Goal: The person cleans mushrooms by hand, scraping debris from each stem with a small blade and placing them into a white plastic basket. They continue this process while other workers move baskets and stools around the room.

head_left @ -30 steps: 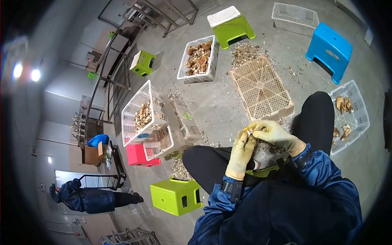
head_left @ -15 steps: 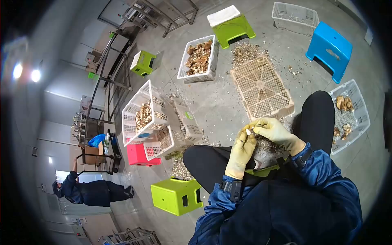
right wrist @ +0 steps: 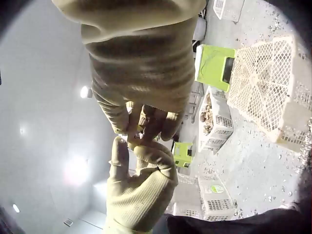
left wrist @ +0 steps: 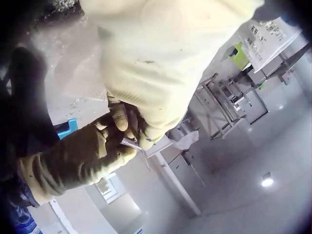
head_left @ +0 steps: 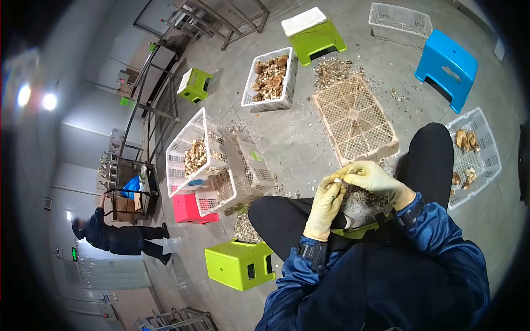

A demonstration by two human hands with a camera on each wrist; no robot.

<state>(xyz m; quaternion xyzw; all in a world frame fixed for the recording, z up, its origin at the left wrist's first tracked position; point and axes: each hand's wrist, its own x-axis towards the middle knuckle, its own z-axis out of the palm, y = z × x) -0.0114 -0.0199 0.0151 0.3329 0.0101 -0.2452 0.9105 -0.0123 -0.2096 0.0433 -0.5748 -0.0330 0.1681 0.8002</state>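
Both hands wear yellow rubber gloves and meet in front of the knees. In the head view my left hand (head_left: 324, 205) pinches a small whitish mushroom piece (head_left: 338, 180) at its fingertips. My right hand (head_left: 381, 183) closes in on it from the right, thumb and fingers curled. A thin shiny knife blade (left wrist: 130, 143) shows between the two hands in the left wrist view, by the right thumb; its handle is hidden in the right glove. In the right wrist view, the fingertips of the left hand (right wrist: 141, 192) come up against the right hand (right wrist: 141, 73).
An upturned cream crate (head_left: 356, 118) lies ahead amid scattered trimmings. To the right, a white crate (head_left: 488, 160) contains several mushrooms. Mushroom-filled crates (head_left: 287, 91) stand left and ahead. Around are a blue stool (head_left: 450, 66) and green stools (head_left: 237, 265). A person (head_left: 118, 238) stands by a cart.
My hands stay together, with small finger shifts around the mushroom piece. The person at the left has moved upward in the head view, along with the cart.
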